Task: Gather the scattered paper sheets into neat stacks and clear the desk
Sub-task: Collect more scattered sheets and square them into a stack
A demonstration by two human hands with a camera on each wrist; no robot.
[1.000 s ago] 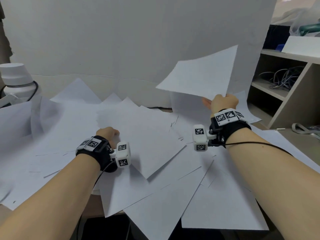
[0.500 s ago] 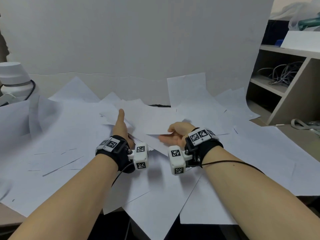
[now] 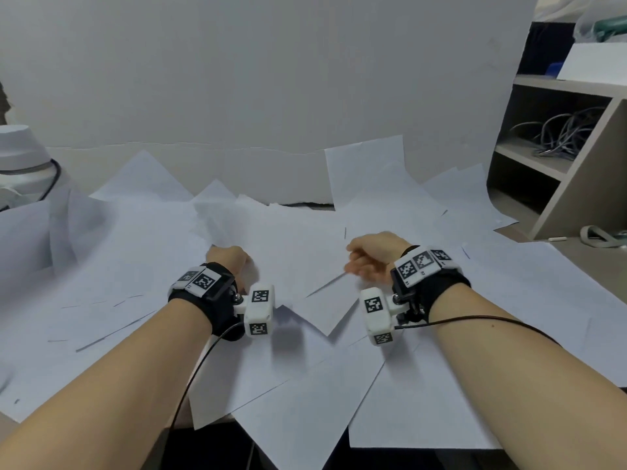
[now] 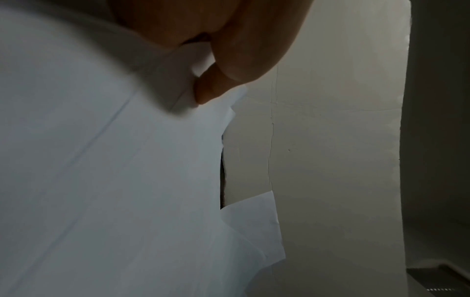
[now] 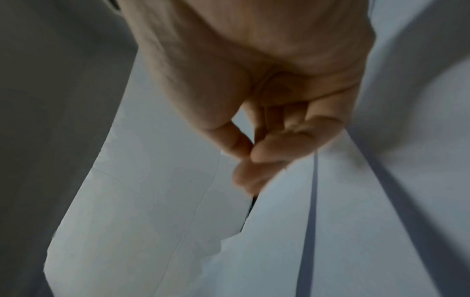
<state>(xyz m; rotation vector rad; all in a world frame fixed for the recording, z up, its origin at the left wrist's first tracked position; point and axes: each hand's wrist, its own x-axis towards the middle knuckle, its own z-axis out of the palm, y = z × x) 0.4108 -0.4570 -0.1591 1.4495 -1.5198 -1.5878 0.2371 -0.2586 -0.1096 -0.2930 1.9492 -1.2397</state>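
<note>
Several white paper sheets (image 3: 509,300) lie scattered and overlapping all over the desk. My left hand (image 3: 227,257) is left of centre and low on the papers, its fingers curled. In the left wrist view the left hand (image 4: 206,80) pinches the edge of a paper sheet (image 4: 101,160) between thumb and finger. That sheet (image 3: 298,252) lies flat towards the right hand. My right hand (image 3: 359,262) hovers just right of it with fingers curled. In the right wrist view the right hand (image 5: 250,154) has its thumb against its fingertips, and I see nothing between them.
A white board (image 3: 271,79) stands behind the papers. A white round appliance (image 3: 17,150) with a black cord is at far left. A beige shelf unit (image 3: 576,184) holding cables (image 3: 563,137) stands at right. Several sheets (image 3: 305,418) overhang the desk's front edge.
The right hand brought the lifted sheet down from the back right to the left hand and let it go. The left hand opened, then closed on it.
</note>
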